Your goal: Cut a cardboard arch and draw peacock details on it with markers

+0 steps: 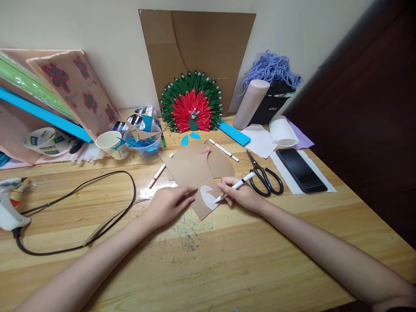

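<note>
My right hand (238,193) holds a white marker (242,181) with a black band, its tip at the lower right edge of a small curved white paper cutout (207,199). The cutout lies on a piece of brown cardboard (201,213). My left hand (169,206) rests with fingers stretched out at the cardboard's left side, holding nothing. Under and behind this piece lie more cardboard pieces (224,164), one with a rounded edge. Black-handled scissors (264,175) lie just beyond my right hand.
A red-and-green peacock craft (195,104) leans on a cardboard sheet (208,43). A phone (302,170) lies at right; two more markers (160,170) lie around the cardboard. At left are a glue gun (13,208) with a looped cord, a paper cup (112,145) and a plastic tub (146,145).
</note>
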Demonstrator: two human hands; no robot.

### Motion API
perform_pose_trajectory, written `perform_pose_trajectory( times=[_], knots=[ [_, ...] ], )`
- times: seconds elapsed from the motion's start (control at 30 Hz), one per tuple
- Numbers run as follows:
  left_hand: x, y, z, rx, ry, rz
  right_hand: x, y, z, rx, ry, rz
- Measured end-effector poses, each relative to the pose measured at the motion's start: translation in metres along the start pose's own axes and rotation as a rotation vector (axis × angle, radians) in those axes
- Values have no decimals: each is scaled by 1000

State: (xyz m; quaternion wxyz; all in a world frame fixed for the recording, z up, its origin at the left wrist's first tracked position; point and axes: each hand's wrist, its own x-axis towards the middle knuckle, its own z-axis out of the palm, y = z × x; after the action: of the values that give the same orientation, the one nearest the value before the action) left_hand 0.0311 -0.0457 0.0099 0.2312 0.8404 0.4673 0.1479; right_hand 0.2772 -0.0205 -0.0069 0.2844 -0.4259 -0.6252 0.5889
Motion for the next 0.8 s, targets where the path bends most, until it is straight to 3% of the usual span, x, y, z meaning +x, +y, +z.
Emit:
perform_pose_trajectory(
  times=[0.8],
  knots=[
    [-2,-2,0,1,-6,0,3,-1,0,64,25,-5]
  ],
)
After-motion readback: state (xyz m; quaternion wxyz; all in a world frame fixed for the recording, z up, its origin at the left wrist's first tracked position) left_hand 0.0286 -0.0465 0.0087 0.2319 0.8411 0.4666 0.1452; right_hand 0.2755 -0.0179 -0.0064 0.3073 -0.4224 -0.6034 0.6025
